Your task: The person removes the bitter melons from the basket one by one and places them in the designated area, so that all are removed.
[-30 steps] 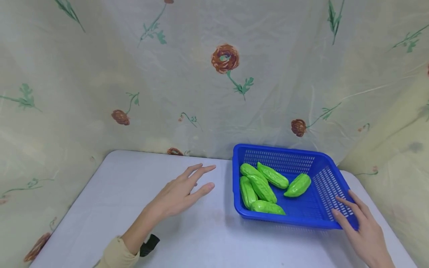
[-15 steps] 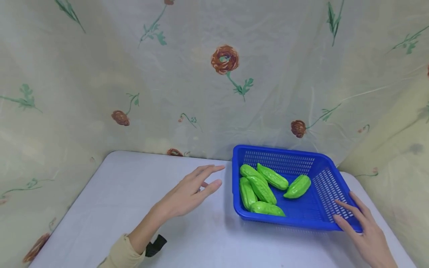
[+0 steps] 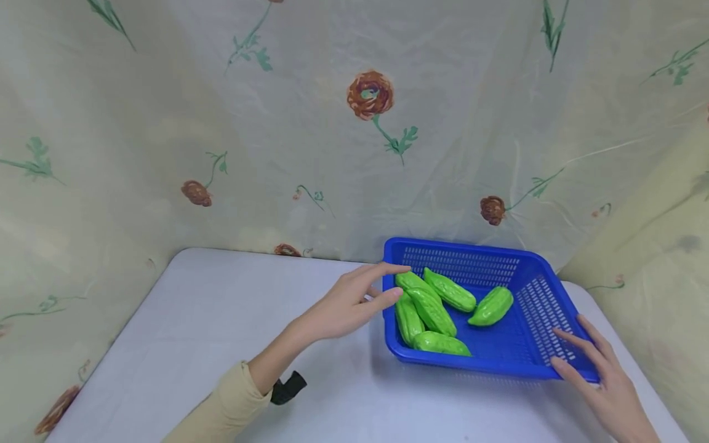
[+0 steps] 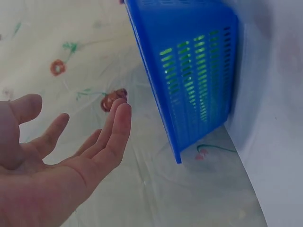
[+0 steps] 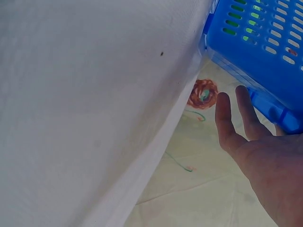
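A blue plastic basket [image 3: 520, 344] with slotted walls stands on the right of the table. Several bright green bitter melons [image 3: 432, 312] lie in it, most bunched along its left side, while one bitter melon [image 3: 492, 306] lies apart nearer the middle. My left hand [image 3: 349, 304] reaches over the basket's left rim, index finger and thumb apart, their tips above the bunch with nothing between them. In the left wrist view its fingers are spread. My right hand [image 3: 606, 381] rests at the basket's front right corner, thumb and index finger extended over the rim.
A white cloth covers the table [image 3: 232, 307]. Behind it and at both sides hangs a pale curtain [image 3: 310, 135] printed with flowers, close to the basket's back rim. A black strap [image 3: 288, 387] shows at my left wrist.
My left hand has moved right, from over the table to above the basket's left rim. The right hand stays at the corner, and the bitter melons lie as before.
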Action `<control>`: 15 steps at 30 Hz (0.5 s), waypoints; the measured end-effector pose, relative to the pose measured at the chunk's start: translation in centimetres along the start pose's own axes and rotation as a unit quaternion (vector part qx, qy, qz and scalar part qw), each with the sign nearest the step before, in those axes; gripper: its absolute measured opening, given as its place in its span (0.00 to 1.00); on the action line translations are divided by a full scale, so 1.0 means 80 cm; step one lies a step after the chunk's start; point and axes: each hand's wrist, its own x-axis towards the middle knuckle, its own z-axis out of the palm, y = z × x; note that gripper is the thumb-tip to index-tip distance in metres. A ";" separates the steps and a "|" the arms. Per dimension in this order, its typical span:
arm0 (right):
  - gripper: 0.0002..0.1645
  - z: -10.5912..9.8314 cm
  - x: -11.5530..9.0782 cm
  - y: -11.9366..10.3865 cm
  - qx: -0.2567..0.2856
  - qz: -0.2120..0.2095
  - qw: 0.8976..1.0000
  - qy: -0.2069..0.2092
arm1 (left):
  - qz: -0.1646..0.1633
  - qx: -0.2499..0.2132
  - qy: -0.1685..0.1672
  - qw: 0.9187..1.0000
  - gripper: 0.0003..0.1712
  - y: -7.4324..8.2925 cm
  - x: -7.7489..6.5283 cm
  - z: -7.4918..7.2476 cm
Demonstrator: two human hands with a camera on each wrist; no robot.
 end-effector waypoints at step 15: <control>0.30 0.003 -0.003 0.008 0.011 -0.032 0.999 0.019 | 0.006 0.004 -0.017 1.000 0.26 0.010 0.055 0.014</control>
